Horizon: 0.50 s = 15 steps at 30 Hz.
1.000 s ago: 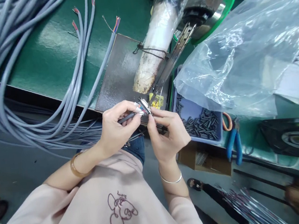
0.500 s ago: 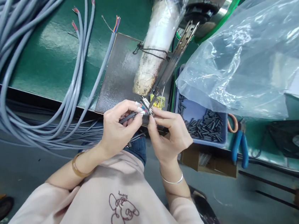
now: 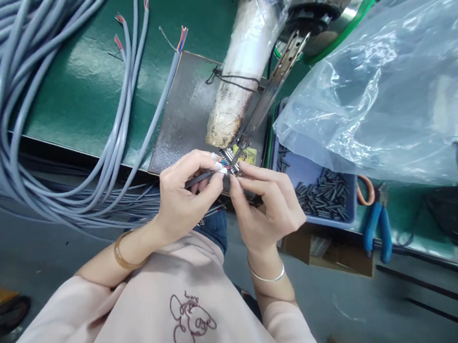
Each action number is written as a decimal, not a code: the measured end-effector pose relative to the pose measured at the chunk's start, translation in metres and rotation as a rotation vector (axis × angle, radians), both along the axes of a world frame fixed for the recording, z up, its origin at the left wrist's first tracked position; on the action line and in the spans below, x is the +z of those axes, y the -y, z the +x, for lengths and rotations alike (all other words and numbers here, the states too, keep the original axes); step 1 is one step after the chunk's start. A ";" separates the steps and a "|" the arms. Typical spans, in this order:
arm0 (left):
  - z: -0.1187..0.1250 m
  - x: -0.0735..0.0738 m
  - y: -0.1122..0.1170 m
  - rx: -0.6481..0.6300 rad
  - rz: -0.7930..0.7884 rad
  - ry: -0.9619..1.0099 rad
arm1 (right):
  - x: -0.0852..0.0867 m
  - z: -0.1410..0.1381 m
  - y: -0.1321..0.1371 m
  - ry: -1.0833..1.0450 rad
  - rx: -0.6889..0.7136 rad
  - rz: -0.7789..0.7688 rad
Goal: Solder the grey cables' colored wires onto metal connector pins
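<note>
My left hand (image 3: 182,195) pinches a grey cable (image 3: 197,179) near its stripped end, where thin coloured wires fan out. My right hand (image 3: 271,202) is closed on a small metal connector (image 3: 229,156) that those wires meet. Both hands are held together at the bench's front edge, just below the tip of a wrapped soldering tool (image 3: 239,77) and its metal bracket (image 3: 273,87). The connector sits right at that tip, above a dark metal plate (image 3: 184,110).
Bundles of grey cable (image 3: 13,107) fill the left of the green bench (image 3: 82,94), some with stripped ends. A blue tray of short black tubes (image 3: 321,194) lies to the right under a clear plastic bag (image 3: 378,79). Blue-handled pliers (image 3: 376,224) lie beyond it.
Both hands with the cable end and connector have edged slightly up and to the right, closer to the tool's tip. The view has shifted a little.
</note>
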<state>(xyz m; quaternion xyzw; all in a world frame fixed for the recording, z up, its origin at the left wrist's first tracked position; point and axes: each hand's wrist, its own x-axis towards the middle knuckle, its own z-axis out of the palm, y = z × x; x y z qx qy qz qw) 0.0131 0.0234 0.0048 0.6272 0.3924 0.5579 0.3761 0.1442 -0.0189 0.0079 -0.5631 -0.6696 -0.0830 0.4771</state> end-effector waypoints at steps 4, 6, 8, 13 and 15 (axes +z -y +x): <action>-0.003 0.001 0.001 -0.028 0.005 -0.011 | -0.001 0.000 0.003 0.027 0.002 0.013; -0.004 0.000 0.001 -0.049 0.004 -0.030 | -0.004 0.001 0.004 0.051 0.009 0.020; -0.005 -0.002 0.002 -0.057 0.008 -0.036 | -0.007 0.001 0.004 0.073 0.012 0.024; -0.004 0.001 0.004 -0.103 -0.079 0.013 | 0.006 0.009 0.009 -0.006 0.052 -0.043; -0.006 0.005 0.007 -0.216 -0.201 0.040 | 0.023 0.019 0.020 -0.086 0.128 -0.121</action>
